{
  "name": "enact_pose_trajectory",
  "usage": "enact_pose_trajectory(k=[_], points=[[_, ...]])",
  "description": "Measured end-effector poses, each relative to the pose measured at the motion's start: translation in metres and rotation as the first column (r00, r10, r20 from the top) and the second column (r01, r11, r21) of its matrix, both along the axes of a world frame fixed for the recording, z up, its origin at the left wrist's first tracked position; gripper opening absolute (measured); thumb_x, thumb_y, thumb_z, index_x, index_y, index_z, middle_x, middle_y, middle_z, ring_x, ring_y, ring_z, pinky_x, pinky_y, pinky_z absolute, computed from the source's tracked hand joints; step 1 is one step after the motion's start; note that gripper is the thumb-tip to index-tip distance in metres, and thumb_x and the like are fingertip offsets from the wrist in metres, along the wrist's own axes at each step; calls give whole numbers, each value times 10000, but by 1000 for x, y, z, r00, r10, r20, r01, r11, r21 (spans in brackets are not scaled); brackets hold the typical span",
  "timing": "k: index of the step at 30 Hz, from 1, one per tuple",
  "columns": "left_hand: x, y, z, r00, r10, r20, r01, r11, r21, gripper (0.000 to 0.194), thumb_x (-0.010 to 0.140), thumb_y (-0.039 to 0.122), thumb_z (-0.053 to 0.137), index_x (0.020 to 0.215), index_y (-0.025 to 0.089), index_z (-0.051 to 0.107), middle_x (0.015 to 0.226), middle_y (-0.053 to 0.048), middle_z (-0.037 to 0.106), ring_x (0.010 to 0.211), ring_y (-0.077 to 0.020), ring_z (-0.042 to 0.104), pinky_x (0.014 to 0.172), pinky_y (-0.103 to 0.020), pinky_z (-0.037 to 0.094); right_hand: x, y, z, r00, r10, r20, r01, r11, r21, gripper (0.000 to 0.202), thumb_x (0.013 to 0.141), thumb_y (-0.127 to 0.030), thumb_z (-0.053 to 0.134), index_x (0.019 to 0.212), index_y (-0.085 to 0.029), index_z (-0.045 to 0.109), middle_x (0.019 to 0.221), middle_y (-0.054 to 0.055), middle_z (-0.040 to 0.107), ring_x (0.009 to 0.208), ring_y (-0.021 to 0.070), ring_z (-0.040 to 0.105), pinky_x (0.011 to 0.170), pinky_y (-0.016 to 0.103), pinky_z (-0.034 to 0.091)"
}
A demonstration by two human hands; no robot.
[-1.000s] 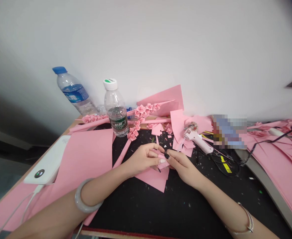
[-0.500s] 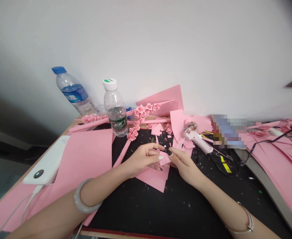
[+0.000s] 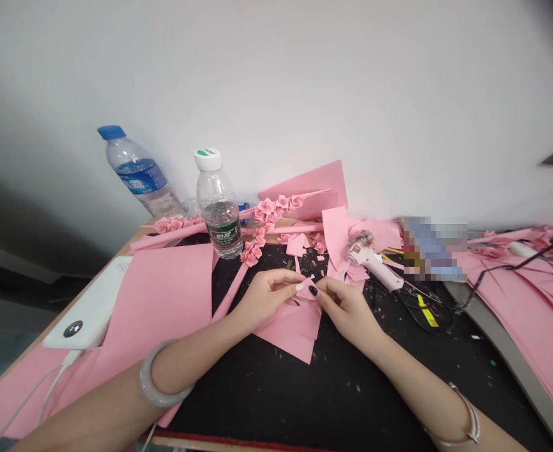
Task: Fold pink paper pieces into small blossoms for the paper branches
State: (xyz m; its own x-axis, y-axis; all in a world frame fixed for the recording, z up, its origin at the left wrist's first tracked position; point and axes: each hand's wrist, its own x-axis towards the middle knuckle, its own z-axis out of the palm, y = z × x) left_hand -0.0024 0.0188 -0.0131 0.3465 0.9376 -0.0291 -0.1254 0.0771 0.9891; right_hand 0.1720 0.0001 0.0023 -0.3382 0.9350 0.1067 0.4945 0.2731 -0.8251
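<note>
Between my two hands is a small piece of pink paper (image 3: 307, 288), partly covered by the fingers. My left hand (image 3: 270, 297) pinches its left side between thumb and fingers. On the other side, my right hand (image 3: 344, 306) grips it with a dark-nailed thumb pressed on the front. A larger pink paper sheet (image 3: 289, 331) lies on the black mat (image 3: 332, 389) just beneath. Behind the hands are pink paper flowers (image 3: 252, 251) on a rolled paper stem, and small paper scraps.
A glue gun (image 3: 375, 263) lies right of the hands, its cable near a yellow tag (image 3: 427, 311). Two bottles, one white-capped (image 3: 222, 220) and one blue-capped (image 3: 142, 176), stand at the back left. A white power bank (image 3: 88, 307) rests on pink sheets. More pink paper (image 3: 516, 301) is stacked at right.
Both hands have shifted slightly, and their fingers have come closer together on the small paper. My right thumb now presses its front, and the paper appears turned.
</note>
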Motion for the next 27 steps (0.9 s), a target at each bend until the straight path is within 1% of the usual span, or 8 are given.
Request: enact_pose_trajectory(k=[2,5,7,10,12,18,23,27], points=[[1,0,-1,1000,13,1,-13,1000,1,237,731,212,614,955,146,655,972,-75,668,859,-195,631,669,-272,555,0,-1,0,1000,-17,-6,17,1000,9,230,870,-200,403,649,-176,462,564,-36,438,517,101,416,512,223,321],[1,-1,-1,1000,-12,27,13,999,-33,259,740,228,610,981,143,651,999,-78,667,891,-206,627,723,-303,553,1,-2,0,999,-31,-43,31,1000,-2,239,869,-210,413,639,-174,466,553,-38,440,504,97,416,497,218,321],[1,-1,0,999,-31,37,33,998,-51,251,745,232,607,975,145,658,990,-72,675,885,-204,632,746,-313,548,1,-1,1,996,-26,-85,21,998,-54,234,872,-237,417,651,-176,464,554,-40,437,496,94,412,482,214,322],[0,-1,1,999,-31,34,33,998,-61,247,750,233,605,976,151,664,980,-64,682,873,-200,639,760,-315,544,1,0,1,991,-19,-136,0,990,-139,235,874,-284,418,666,-179,455,552,-45,430,477,91,400,461,211,322],[-1,0,1,998,-42,35,45,997,-69,251,756,239,599,985,156,663,983,-64,682,856,-199,647,759,-320,545,0,0,1,988,-28,-149,4,988,-157,249,870,-310,427,659,-181,450,543,-47,422,469,90,390,452,211,315],[-1,-1,2,995,-84,44,88,991,-101,267,772,246,581,1016,157,647,977,-82,681,811,-217,668,742,-347,544,0,0,1,990,-42,-137,21,989,-150,272,862,-341,437,647,-178,461,530,-44,418,461,91,380,436,210,299],[-1,-1,4,994,-103,42,107,986,-124,258,788,219,559,1024,151,637,945,-82,687,799,-213,672,722,-327,542,0,0,1,993,-42,-113,26,990,-137,250,864,-308,435,653,-176,464,538,-44,421,471,91,384,441,208,302],[-1,-1,5,993,-112,42,116,986,-118,252,794,229,554,1019,156,639,944,-81,687,799,-208,672,720,-316,539,0,1,0,995,-38,-91,28,994,-106,265,858,-314,435,629,-181,435,536,-46,408,482,96,390,462,213,309]])
